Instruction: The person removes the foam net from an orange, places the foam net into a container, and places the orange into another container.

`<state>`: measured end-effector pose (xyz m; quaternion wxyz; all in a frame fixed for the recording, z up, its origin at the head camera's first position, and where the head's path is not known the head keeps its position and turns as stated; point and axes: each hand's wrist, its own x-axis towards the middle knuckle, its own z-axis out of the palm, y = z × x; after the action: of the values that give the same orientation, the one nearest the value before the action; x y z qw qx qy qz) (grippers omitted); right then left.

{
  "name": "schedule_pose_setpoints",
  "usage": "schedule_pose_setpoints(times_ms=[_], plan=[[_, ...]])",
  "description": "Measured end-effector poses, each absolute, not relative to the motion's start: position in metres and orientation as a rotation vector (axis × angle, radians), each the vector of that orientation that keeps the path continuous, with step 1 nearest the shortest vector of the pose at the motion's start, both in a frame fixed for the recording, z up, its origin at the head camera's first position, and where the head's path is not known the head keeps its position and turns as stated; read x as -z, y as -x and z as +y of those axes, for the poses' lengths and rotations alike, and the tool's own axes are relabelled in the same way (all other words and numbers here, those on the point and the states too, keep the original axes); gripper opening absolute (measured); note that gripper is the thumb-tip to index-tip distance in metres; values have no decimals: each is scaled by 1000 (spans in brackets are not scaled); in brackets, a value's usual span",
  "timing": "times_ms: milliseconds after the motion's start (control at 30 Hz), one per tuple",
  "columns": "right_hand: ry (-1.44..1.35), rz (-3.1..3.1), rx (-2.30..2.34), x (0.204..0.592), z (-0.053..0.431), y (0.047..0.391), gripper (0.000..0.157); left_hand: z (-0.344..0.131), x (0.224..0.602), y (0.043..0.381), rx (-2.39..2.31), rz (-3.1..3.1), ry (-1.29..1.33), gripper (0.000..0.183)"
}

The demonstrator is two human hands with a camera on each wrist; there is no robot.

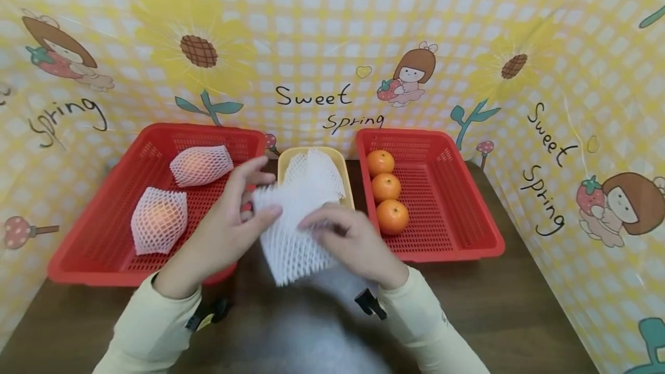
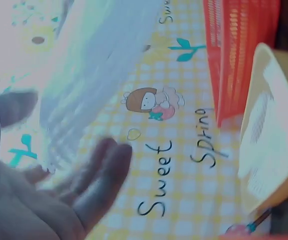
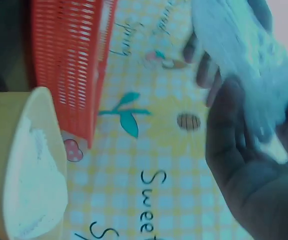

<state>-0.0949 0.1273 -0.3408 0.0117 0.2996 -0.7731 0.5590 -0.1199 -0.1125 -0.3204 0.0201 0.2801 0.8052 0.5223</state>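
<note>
lying between spread left fingers (image 1: pixel 256 178) and right fingers (image 1: pixel 332 213) pinching it is a white foam net (image 1: pixel 295 250).

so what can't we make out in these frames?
Head: near end of the yellow container, hidden behind the white net sleeve and right hand.
Head: how many nets the container holds; they overlap.
Head: part of the left red basket, behind the left hand.
Left wrist: whether the left hand pinches the sleeve; blur and glare.
Head: exact kind of netted fruits; mesh covers them.
</note>
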Motion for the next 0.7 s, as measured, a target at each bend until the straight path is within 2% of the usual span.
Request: schedule_pose_setpoints(times_ms=[167,333,400,567,700], plan=[[-493,-2239,-1868,339,125,117,25,-95,326,136,-1835,2388,-707,73],[-246,-2228,-1797,353,120,150,26,-69,334,162,-1642,2658,-572,41],[-163,-2291,-1689,359,116,164,27,-60,340,174,-1461,2812,-482,36],[11,-2570,-1267,380,108,193,33,-42,365,200,-1062,2984,-353,48],[8,-2735,-1099,397,101,202,39,-33,386,210,-745,3047,-368,53]])
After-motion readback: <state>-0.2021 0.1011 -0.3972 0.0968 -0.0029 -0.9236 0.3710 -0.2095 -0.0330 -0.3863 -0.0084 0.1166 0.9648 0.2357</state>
